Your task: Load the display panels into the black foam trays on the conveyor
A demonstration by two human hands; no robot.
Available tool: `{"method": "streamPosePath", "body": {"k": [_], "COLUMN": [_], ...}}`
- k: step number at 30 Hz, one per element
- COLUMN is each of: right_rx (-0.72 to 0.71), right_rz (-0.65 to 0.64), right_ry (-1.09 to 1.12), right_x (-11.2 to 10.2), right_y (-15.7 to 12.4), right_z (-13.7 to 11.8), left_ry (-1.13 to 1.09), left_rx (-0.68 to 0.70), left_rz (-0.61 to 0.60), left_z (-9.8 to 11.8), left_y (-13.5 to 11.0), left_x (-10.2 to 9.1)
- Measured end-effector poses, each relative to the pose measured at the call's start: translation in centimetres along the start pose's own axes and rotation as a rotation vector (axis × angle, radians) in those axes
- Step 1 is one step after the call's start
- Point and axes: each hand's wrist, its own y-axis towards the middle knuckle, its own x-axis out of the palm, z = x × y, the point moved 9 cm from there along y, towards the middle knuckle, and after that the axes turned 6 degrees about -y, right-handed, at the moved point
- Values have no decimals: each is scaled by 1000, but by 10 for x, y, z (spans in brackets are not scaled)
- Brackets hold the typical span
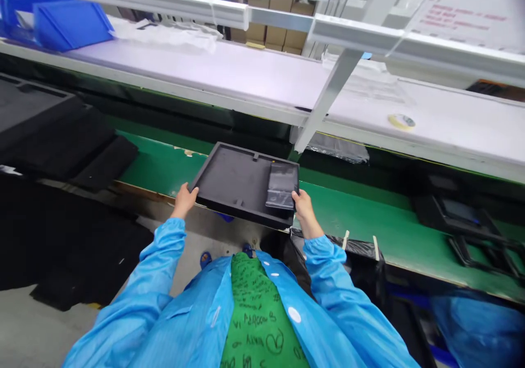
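A shallow black tray [235,179] is held level above the near edge of the green conveyor belt [164,165]. My left hand [185,198] grips its near left corner, fingers curled over the rim. My right hand [302,203] is closed on its near right corner. In the tray's right end lies a dark item in a clear plastic bag [281,185]. Both arms wear light blue sleeves.
A stack of black foam sheets [61,138] lies left of the belt. Another black tray with a device [459,215] rests on the belt at right. A white shelf [246,78] above carries blue bins [68,23] and a tape roll [401,121]; a slanted white post [328,97] stands behind the tray.
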Motion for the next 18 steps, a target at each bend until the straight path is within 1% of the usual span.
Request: {"method": "streamPosePath", "body": {"k": [1, 3, 6, 9, 12, 14, 16, 18], "right_rx": [11, 28, 36, 31, 49, 54, 31, 2], "right_rz": [10, 30, 41, 26, 33, 35, 28, 17], "right_ry": [-39, -118, -165, -227, -397, -496, -557, -628], "right_x": [10, 22, 29, 32, 36, 40, 46, 51], "right_y": [4, 10, 12, 2, -13, -20, -24, -25], "right_z": [1, 4, 10, 13, 10, 5, -2, -9], "left_ry": [7, 24, 47, 51, 48, 40, 5, -36], "left_rx": [-2, 10, 18, 31, 65, 153, 337, 544], "left_rz": [-18, -28, -45, -72, -81, -30, 44, 50], "left_z": [-1, -1, -4, -5, -1, 13, 40, 70], "left_y": [1, 0, -2, 0, -1, -8, -22, -40], "left_x": [2, 4, 7, 8, 6, -1, -6, -1]}}
